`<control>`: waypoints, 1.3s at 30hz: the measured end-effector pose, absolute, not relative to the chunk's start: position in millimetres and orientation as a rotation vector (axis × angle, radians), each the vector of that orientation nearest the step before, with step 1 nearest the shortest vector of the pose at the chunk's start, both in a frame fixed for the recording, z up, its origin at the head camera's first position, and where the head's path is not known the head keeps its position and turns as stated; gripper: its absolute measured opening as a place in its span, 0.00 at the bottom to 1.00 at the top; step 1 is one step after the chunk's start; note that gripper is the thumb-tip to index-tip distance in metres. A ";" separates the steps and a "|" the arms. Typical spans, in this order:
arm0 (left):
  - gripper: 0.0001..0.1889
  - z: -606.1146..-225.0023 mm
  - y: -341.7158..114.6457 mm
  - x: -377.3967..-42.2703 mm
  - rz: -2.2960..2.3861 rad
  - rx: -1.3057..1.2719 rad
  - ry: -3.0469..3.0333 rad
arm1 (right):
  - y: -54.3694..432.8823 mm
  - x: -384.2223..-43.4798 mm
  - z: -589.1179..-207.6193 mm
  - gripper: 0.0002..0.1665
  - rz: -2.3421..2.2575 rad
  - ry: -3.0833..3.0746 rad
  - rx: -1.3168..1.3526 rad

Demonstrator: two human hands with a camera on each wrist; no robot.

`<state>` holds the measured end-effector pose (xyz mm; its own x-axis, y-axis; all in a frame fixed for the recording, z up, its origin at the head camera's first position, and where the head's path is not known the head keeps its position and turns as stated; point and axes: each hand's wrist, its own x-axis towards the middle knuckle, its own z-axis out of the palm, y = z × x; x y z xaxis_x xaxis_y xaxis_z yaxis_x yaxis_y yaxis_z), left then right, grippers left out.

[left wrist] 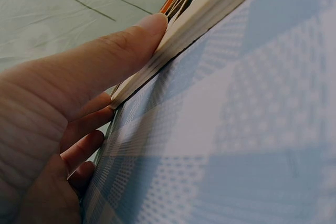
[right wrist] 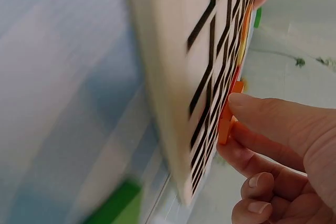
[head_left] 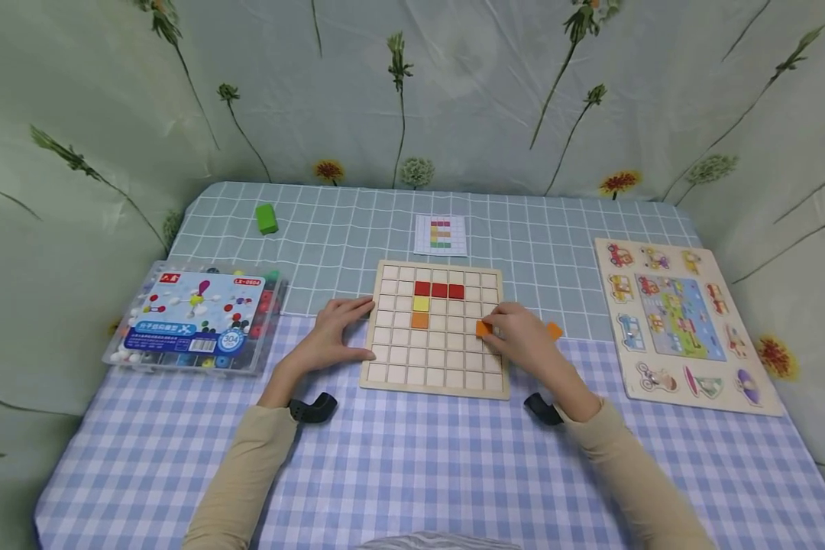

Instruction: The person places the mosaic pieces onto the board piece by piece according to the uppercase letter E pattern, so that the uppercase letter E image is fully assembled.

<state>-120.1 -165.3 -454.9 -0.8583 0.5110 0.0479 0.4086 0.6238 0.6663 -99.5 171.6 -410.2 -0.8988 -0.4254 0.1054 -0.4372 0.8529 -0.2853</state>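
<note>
Head view — where's the orange block (head_left: 483, 328)?

Pinched by right hand (head_left: 520, 336) over the board (head_left: 415, 376), right of the laid orange tile (head_left: 420, 321); left hand (head_left: 326, 336) — fingers spread, touching left edge.

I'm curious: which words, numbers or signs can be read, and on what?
"304": round badge on box label.
"分子结构模型": its blue band.
"LX-", digits unclear: its red tag.
"E" shape: small card.
Too small: red corner mark, fine print.
</note>
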 end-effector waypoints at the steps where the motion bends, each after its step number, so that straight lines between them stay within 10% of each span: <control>1: 0.47 -454.9 -164.9 -120.1 1.047 0.774 2.699 | 168.1 -100.8 -410.1 0.13 0.468 -2.978 0.716; 39: 0.46 -451.9 -162.1 -119.4 1.043 0.755 2.703 | 112.4 -126.0 -410.8 0.11 0.405 -3.007 0.858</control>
